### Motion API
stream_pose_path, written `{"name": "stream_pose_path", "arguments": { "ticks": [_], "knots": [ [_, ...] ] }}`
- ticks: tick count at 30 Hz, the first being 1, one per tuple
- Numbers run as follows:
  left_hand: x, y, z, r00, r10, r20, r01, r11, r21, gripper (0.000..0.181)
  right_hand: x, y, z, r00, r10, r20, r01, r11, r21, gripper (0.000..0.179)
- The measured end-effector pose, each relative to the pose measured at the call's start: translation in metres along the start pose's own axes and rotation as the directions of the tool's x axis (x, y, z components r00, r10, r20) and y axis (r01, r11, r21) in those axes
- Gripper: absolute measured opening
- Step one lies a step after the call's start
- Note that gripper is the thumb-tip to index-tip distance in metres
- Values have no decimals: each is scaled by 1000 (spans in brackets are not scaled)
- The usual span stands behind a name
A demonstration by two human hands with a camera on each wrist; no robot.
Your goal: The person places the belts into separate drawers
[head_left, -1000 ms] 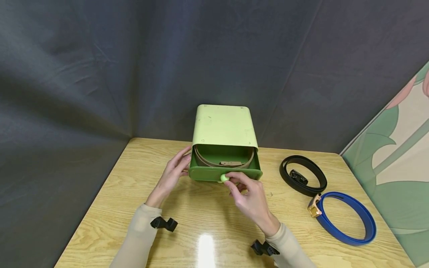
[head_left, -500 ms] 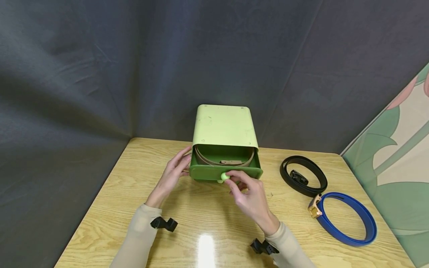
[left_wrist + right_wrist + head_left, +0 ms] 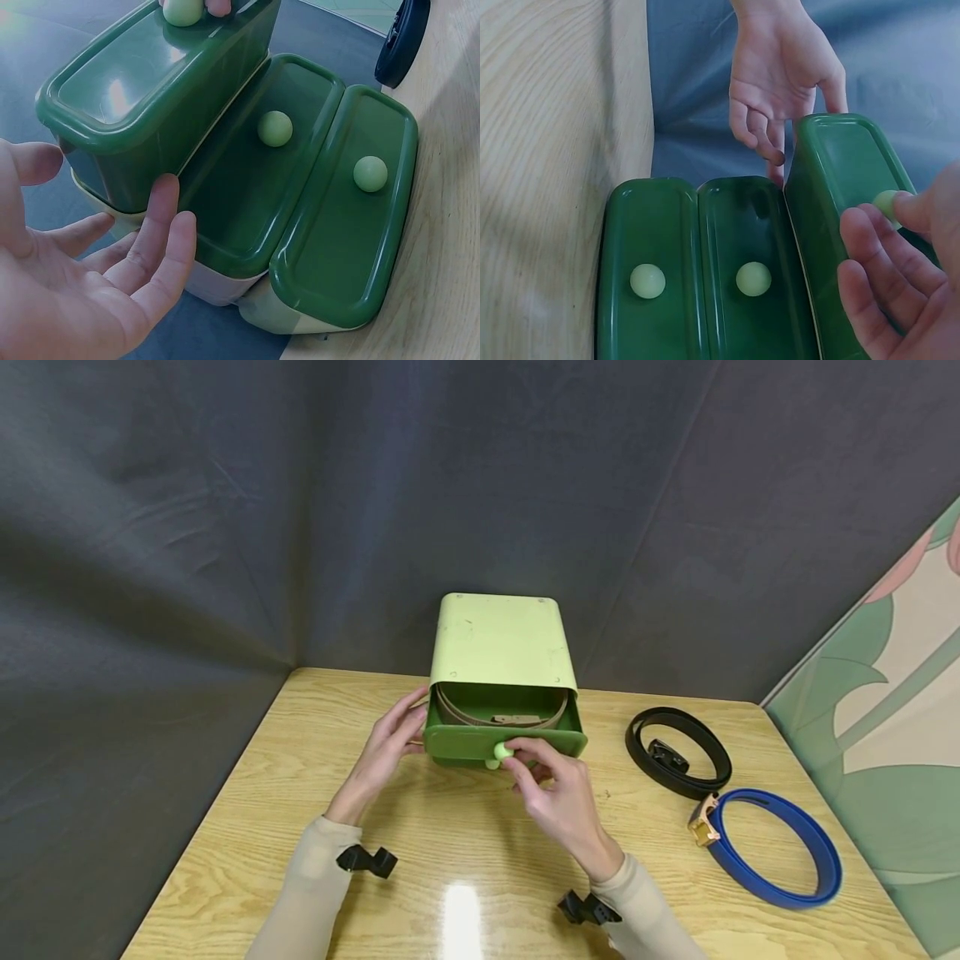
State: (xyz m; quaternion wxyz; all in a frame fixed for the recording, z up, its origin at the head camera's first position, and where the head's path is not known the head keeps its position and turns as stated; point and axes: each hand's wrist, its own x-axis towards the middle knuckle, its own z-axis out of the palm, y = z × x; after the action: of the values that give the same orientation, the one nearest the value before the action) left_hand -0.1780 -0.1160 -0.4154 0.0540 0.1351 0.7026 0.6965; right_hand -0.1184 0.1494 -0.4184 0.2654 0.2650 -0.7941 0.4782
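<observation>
One cabinet [image 3: 498,639]: pale green, upright at the far side of the tabletop [image 3: 420,877], fitted with three darker green drawers.
Top drawer [image 3: 457,746]: pulled partly out toward the near side, its knob [image 3: 502,751] pale green and round.
Tan belt [image 3: 516,720]: coiled inside the top drawer, its loop reaching back under the cabinet's roof.
Lower drawers: the middle drawer [image 3: 742,217] and bottom drawer [image 3: 652,225] are pushed in, each with a round knob.
Right hand [image 3: 558,797]: clamped on the top drawer's knob, thumb and fingers pinching it from the right.
Left hand [image 3: 382,756]: apart from the right one, fingers extended and loosely spread by the cabinet's left side; how firmly they touch, I cannot tell.
Black belt [image 3: 636,743]: coiled on the tabletop, right of the cabinet, dark buckle inside its ring.
Blue belt [image 3: 828,868]: coiled farther right and nearer, its gold buckle [image 3: 705,822] just beside the black belt.
Backdrop [image 3: 375,510]: dark cloth along the far and left sides.
Floral panel [image 3: 900,818]: far right, green and pink.
</observation>
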Motion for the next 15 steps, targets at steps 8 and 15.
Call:
{"name": "stream_pose_path", "arguments": {
  "ticks": [8,15],
  "knots": [
    [0,-2,0,1000,1,7,-1,1000,-15,57,1,1,1,1000,15,-6,-15,1000,4,21],
    [0,-1,1,1000,15,23,-15,999,-40,57,2,4,2,1000,26,-16,-25,999,20,21]
  ]
}}
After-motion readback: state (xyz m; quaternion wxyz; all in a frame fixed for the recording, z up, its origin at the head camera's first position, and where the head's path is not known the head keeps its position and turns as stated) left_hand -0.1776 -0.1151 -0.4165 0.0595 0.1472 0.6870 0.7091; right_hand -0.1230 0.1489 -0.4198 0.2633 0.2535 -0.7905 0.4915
